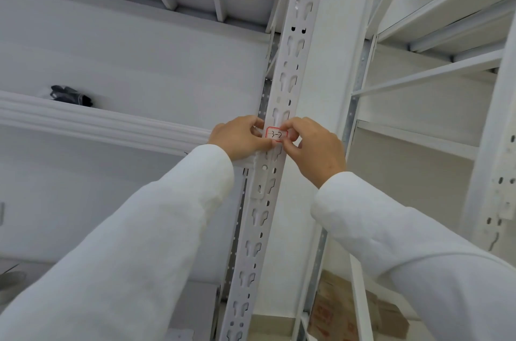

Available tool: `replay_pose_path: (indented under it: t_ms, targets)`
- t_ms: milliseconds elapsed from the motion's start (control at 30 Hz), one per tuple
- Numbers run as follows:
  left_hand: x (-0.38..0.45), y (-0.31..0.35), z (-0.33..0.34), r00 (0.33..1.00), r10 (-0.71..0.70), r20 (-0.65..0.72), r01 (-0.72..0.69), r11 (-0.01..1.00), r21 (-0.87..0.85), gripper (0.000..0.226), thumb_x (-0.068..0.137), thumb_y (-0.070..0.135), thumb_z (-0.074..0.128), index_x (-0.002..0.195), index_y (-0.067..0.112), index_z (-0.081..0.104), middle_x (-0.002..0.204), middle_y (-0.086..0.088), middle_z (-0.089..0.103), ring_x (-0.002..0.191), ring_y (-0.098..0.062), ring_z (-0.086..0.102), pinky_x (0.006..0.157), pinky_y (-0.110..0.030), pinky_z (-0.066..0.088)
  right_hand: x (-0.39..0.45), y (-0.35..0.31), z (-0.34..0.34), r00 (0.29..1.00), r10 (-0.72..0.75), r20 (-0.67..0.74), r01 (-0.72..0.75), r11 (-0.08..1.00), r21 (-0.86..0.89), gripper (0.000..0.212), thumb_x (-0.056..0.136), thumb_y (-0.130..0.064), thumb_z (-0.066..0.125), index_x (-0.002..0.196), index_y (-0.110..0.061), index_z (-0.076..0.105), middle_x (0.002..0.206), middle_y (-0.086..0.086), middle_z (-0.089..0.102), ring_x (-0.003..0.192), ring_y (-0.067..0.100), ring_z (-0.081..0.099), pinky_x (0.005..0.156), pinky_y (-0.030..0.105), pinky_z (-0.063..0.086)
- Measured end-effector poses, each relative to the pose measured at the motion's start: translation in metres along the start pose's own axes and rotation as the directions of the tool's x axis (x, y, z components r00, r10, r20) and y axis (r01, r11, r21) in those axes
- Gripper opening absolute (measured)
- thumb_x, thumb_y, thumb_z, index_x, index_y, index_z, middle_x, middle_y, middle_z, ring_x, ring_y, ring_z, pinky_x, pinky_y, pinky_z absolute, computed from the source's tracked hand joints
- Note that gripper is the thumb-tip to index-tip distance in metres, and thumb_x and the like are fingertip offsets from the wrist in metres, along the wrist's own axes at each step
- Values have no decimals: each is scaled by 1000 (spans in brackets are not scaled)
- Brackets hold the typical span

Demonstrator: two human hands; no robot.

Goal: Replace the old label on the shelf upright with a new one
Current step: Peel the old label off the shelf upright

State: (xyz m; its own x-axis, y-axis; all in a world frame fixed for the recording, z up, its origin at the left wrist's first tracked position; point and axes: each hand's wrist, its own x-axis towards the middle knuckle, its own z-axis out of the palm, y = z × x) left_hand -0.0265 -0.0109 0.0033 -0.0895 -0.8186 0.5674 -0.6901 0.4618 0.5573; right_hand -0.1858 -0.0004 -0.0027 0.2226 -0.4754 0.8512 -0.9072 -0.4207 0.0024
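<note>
Label (276, 134), red-bordered, writing hard for me to read, both ends hidden under fingertips; long axis lies across the shelf upright (290, 66), flat on its face. Left hand (240, 137) pinches its left end, right hand (312, 145) its right end.

Label (276, 134) on upright (290, 66), seemingly between both hands (240, 137).

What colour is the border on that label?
Red, on the white label; the head view shows it.
</note>
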Motion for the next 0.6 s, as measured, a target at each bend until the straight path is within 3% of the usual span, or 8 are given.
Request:
replay_pose_path:
  t_ms: [267, 433, 600]
  targets:
    - [-1, 0, 0, 1000, 2, -7, -2, 1000, -3, 45, 79, 51, 64, 117, 29, 58, 106, 9, 68, 103, -13, 61, 100, -33, 39, 11, -8, -3, 991, 127, 41, -129, 990, 58, 9, 88, -28, 53, 89, -26, 62, 87, -8, 66, 79, 19, 59, 64, 28, 41]
    - [-2, 1, 0, 1000, -3, -5, 3, 1000, 2, 46, 80, 50, 64, 120, 28, 57, 109, 8, 68, 105, -15, 60, 102, -36, 39, 14, -11, -9, 991, 91, 96, -91, 996, -4, 12, 90, -27, 51, 89, -22, 62, 85, -3, 66, 79, 23, 58, 65, 30, 43]
    - [-1, 1, 1, 1000, 10, -7, -10, 1000, -3, 46, 80, 52, 64, 118, 28, 57, 100, 12, 66, 98, -11, 59, 101, -34, 38, 13, -6, -10, 998, 35, 61, -40, 996, 80, 6, 88, -27, 54, 87, -26, 59, 78, -9, 60, 72, 16, 54, 64, 28, 40]
